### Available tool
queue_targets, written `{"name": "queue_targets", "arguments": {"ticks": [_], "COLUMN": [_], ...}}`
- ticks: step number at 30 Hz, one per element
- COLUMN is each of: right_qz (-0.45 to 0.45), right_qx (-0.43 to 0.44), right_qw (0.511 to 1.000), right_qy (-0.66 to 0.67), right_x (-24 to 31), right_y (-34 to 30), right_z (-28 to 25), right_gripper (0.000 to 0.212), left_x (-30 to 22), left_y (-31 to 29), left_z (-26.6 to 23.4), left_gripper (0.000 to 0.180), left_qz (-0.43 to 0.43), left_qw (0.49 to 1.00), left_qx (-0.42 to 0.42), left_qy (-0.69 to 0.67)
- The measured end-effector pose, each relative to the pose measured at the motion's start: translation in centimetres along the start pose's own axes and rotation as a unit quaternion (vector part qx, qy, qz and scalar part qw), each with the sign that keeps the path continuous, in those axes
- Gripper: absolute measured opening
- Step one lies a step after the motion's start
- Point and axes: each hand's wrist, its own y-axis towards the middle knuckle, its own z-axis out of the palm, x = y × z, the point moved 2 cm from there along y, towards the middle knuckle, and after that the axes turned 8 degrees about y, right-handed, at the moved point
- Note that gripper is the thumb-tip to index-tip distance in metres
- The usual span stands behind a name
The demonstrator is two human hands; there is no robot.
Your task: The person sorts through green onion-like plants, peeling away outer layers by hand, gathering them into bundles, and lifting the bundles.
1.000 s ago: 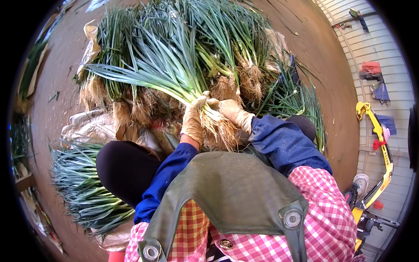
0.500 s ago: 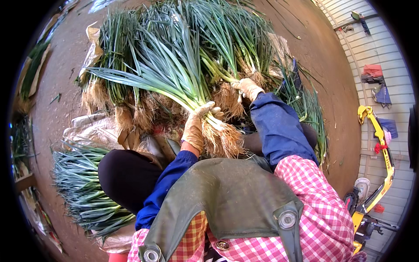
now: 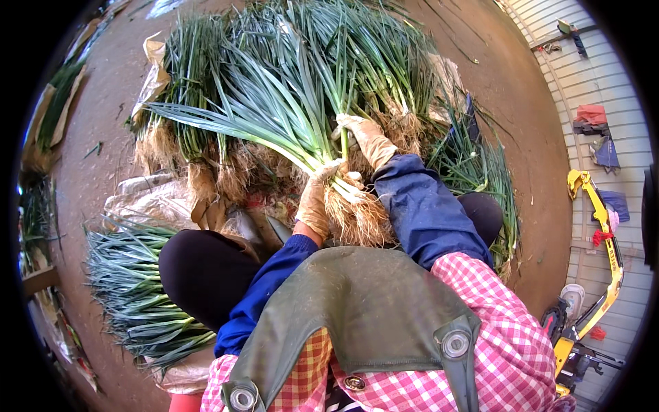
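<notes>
My left hand [image 3: 317, 202], in a tan work glove, is closed around a bunch of green onions [image 3: 312, 152] just above the roots. The pale roots [image 3: 353, 218] hang toward my apron and the long leaves fan out to the far left. My right hand [image 3: 371, 141], gloved alike, is closed on a single green onion [image 3: 344, 141] right beside the bunch, its leaves pointing away from me. Beyond both hands lies a large heap of green onions [image 3: 199, 82], its roots toward me.
A neat pile of green onions [image 3: 137, 295] lies by my left knee [image 3: 206, 275] on pale sacking [image 3: 154, 202]. Loose green onions [image 3: 491, 185] lie to the right. Farther right are a yellow toy-like digger arm [image 3: 607, 240] and a ribbed metal wall [image 3: 549, 55].
My right hand has moved left from the heap to the held bunch, bringing a green onion along. My left hand keeps its hold on the bunch, almost in place.
</notes>
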Motion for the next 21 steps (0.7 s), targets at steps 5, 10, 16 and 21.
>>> {"name": "queue_targets", "arguments": {"ticks": [5,10,16,21], "right_qz": [-0.265,-0.035,0.077,-0.191], "right_qx": [-0.115,0.139,0.183,0.383], "right_qw": [0.867,0.989,0.971,0.895], "right_qy": [-0.406,0.042,0.134,-0.122], "right_x": [0.2,0.7,1.1,3.8], "right_y": [-1.0,-6.2,-14.8,-18.0], "right_z": [0.0,0.9,2.1,3.1], "right_gripper": [0.032,0.035,0.031,0.028], "left_x": [-0.2,-0.7,-0.4,-1.4], "left_y": [-0.3,-1.0,-0.1,0.1], "left_z": [0.4,0.2,-0.4,-1.9], "left_gripper": [0.019,0.017,0.014,0.018], "left_qz": [-0.013,0.001,0.041,0.029], "left_qw": [0.999,0.998,0.993,0.994], "left_qx": [-0.045,-0.058,-0.104,-0.076], "left_qy": [0.022,0.03,0.047,0.069]}}
